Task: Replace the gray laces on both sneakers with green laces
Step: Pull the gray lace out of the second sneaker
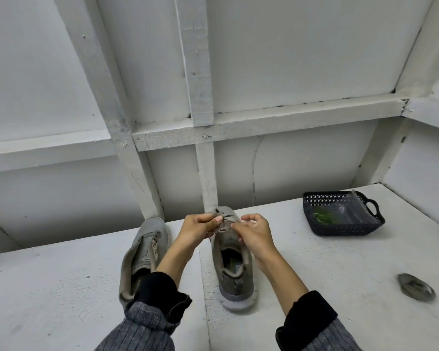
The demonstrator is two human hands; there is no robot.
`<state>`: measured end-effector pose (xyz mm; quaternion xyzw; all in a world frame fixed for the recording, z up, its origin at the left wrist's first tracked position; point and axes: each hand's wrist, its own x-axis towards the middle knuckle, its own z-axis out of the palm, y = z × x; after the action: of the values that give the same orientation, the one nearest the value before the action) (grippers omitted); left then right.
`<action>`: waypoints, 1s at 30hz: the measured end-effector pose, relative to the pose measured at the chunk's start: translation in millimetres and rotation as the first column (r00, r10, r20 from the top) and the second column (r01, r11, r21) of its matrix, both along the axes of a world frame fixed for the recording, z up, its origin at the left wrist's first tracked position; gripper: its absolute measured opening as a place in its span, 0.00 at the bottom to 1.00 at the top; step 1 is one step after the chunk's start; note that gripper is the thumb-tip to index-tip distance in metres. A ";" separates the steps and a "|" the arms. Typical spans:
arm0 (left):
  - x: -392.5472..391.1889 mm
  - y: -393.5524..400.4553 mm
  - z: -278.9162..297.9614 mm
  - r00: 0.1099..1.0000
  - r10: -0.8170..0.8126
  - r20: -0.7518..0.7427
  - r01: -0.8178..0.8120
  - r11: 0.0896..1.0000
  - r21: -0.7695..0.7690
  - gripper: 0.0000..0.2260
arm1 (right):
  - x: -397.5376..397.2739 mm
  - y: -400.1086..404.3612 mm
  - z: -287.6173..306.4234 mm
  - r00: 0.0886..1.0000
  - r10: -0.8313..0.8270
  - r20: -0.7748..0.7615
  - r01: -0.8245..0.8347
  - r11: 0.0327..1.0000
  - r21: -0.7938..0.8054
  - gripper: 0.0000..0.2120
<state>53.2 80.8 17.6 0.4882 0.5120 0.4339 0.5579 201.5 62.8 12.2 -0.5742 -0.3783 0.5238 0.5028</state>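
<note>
Gray lace [224,221] pinched by left hand [200,228] and right hand [257,233] grips at right sneaker [232,259] toe end, shoe's long axis running away from person.

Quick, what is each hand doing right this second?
Left hand: pinching the gray lace at the front of the right-side gray fabric sneaker.
Right hand: fingers curled, pinching the same lace from the other side.

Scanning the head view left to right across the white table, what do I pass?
Unlaced gray sneaker → left hand → gray sneaker with gray lace, both hands pinching that lace → right hand → dark plastic basket holding green laces → coiled gray lace.
</note>
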 end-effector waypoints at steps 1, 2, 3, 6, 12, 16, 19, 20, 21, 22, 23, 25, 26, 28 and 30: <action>13.9 -0.1 1.7 1.000 -0.012 -0.011 0.012 1.000 0.009 0.06 | 14.5 -3.4 1.2 0.999 -0.036 0.011 0.036 0.999 -0.001 0.14; 30.2 -0.4 3.7 0.999 -0.041 -0.029 0.042 0.999 0.018 0.05 | 30.6 -6.8 2.3 0.997 -0.070 0.014 0.070 0.998 0.003 0.14; 47.4 -0.1 4.8 0.995 -0.084 -0.049 0.085 0.996 0.025 0.05 | 47.7 -10.8 3.3 0.995 -0.097 0.009 0.096 0.995 0.007 0.14; 113.5 -3.4 9.2 0.951 -0.298 -0.087 0.298 0.954 -0.011 0.07 | 115.2 -27.1 3.2 0.994 -0.101 -0.029 0.101 0.995 -0.020 0.13; 245.6 -20.3 -9.6 0.795 -0.588 0.151 0.607 0.769 -0.200 0.08 | 253.0 -80.9 -7.2 0.986 -0.109 -0.125 0.094 0.988 -0.119 0.08; 318.4 -31.4 -38.5 0.768 -0.602 0.219 0.640 0.713 -0.286 0.04 | 311.9 -108.9 -23.5 0.959 -0.279 -0.057 0.267 0.949 -0.167 0.04; 366.6 -40.8 -59.6 0.784 -0.594 0.180 0.616 0.707 -0.347 0.08 | 349.1 -123.0 -37.4 0.930 -0.366 -0.030 0.353 0.912 -0.208 0.03; 377.6 -43.3 -64.2 0.776 -0.602 0.188 0.625 0.694 -0.357 0.08 | 358.0 -125.3 -41.2 0.924 -0.380 -0.031 0.365 0.904 -0.222 0.03; 386.3 -45.1 -68.6 0.766 -0.610 0.203 0.637 0.680 -0.364 0.08 | 365.4 -126.4 -44.7 0.921 -0.387 -0.040 0.368 0.900 -0.235 0.04; 393.4 -46.6 -71.8 0.758 -0.613 0.223 0.647 0.665 -0.373 0.08 | 371.8 -126.7 -47.8 0.919 -0.391 -0.057 0.366 0.897 -0.247 0.06; 398.1 -47.1 -74.5 0.754 -0.612 0.239 0.652 0.655 -0.382 0.08 | 376.4 -126.3 -49.9 0.917 -0.392 -0.078 0.361 0.896 -0.258 0.06; 405.3 -45.5 -79.8 0.752 -0.604 0.266 0.656 0.641 -0.398 0.08 | 384.1 -124.2 -53.7 0.918 -0.382 -0.101 0.342 0.896 -0.282 0.07; 407.0 -44.1 -81.9 0.752 -0.602 0.268 0.655 0.639 -0.404 0.08 | 386.8 -122.2 -56.3 0.923 -0.371 -0.099 0.329 0.897 -0.296 0.08; 407.0 -41.4 -84.1 0.764 -0.602 0.232 0.638 0.651 -0.412 0.07 | 389.0 -118.0 -62.1 0.926 -0.368 -0.081 0.326 0.890 -0.319 0.07; 408.3 -37.5 -89.5 0.799 -0.586 0.134 0.584 0.705 -0.402 0.05 | 391.5 -112.2 -70.0 0.923 -0.384 -0.023 0.355 0.873 -0.333 0.06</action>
<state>461.5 43.3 -71.9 0.4929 0.4133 0.1119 0.7575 593.1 -49.4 -57.9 -0.6864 -0.1479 0.4976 0.5092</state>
